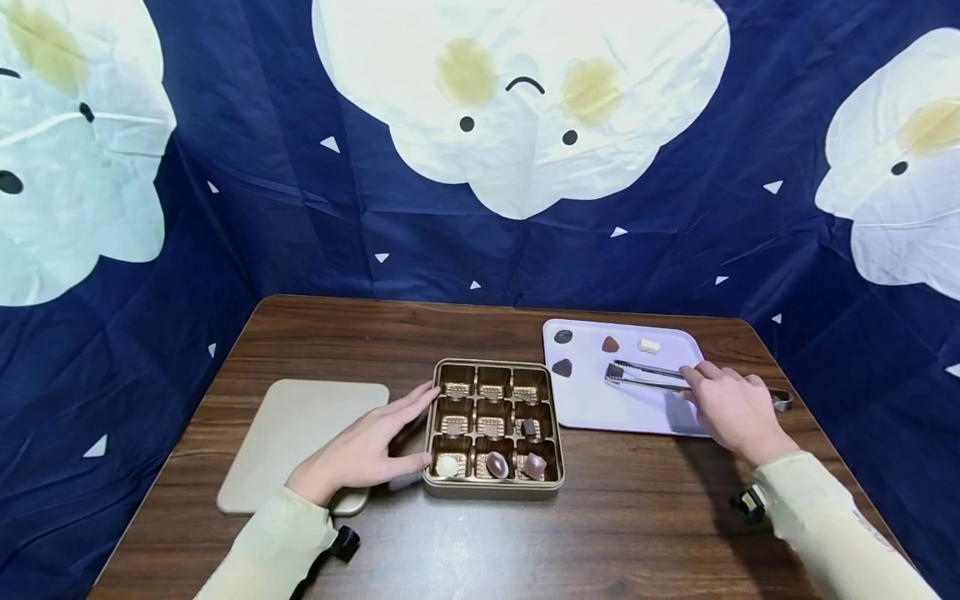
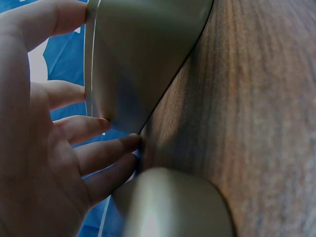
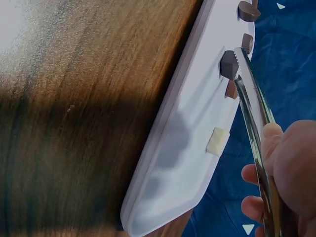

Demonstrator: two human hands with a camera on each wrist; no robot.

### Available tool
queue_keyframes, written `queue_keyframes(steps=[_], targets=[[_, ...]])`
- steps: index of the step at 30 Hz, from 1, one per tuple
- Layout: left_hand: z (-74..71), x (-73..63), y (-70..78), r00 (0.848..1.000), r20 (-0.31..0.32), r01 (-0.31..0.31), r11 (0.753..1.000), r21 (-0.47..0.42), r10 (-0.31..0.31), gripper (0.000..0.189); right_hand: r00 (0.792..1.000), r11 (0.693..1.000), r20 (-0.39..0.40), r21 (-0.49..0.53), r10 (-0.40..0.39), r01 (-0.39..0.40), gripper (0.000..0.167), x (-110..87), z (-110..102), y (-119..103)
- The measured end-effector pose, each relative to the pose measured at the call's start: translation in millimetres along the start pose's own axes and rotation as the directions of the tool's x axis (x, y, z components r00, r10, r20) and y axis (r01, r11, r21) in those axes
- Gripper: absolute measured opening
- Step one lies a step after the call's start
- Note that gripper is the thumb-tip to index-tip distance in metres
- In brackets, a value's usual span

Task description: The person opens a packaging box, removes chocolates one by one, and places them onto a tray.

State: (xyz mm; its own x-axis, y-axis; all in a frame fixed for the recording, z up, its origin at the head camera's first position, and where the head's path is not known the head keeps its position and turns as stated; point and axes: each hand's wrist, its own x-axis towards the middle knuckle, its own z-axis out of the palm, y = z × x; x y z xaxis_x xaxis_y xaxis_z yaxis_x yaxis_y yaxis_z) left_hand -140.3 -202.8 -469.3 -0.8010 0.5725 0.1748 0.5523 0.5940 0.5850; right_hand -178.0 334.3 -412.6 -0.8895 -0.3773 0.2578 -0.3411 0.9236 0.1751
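Observation:
My right hand (image 1: 735, 408) grips a pair of metal tongs (image 1: 651, 384) over the tray. A dark chocolate (image 3: 228, 64) sits at the tongs' toothed tips, close over the tray in the right wrist view. With fingers spread, my left hand (image 1: 367, 450) touches the left side of a gold chocolate tin (image 1: 495, 492) divided into compartments. The tin's front row holds a white chocolate (image 1: 447, 466), a glossy brown oval one (image 1: 497, 465) and a pinkish one (image 1: 535, 466). A small dark chocolate (image 1: 528, 428) lies in the middle row's right compartment.
A lavender tray (image 1: 592, 408) stands right of the tin. On it lie a dark oval chocolate (image 1: 563, 336), a dark pointed one (image 1: 562, 367), a brown triangular one (image 1: 611, 344) and a white block (image 1: 648, 345). Left of the tin, a flat gold lid (image 1: 300, 433) rests partly under my left forearm.

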Motion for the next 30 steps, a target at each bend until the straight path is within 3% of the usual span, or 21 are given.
queue_keyframes(steps=[7, 13, 23, 30], targets=[[-1.0, 0.2, 0.3, 1.0, 0.005, 0.0, 1.0, -0.002, 0.0, 0.092, 0.998, 1.0, -0.055, 0.025, 0.008, -0.006, 0.036, 1.3, -8.0, 1.3], [-1.5, 0.6, 0.2, 1.0, 0.006, 0.001, 1.0, -0.006, -0.001, 0.092, 0.99, 0.999, -0.139, 0.04, -0.029, 0.035, 0.037, 3.5, -16.8, -5.7], [-1.0, -0.1, 0.5, 1.0, 0.01, 0.0, 1.0, -0.005, 0.0, 0.092, 0.951, 0.988, -0.278, 0.027, -0.137, 0.15, 0.035, 10.2, -33.3, -29.3], [-0.2, 0.6, -1.4, 1.0, 0.007, -0.001, 1.0, 0.004, 0.001, 0.093, 0.924, 0.971, -0.308, 0.003, -0.225, 0.238, 0.038, 13.4, -44.2, -48.1]])
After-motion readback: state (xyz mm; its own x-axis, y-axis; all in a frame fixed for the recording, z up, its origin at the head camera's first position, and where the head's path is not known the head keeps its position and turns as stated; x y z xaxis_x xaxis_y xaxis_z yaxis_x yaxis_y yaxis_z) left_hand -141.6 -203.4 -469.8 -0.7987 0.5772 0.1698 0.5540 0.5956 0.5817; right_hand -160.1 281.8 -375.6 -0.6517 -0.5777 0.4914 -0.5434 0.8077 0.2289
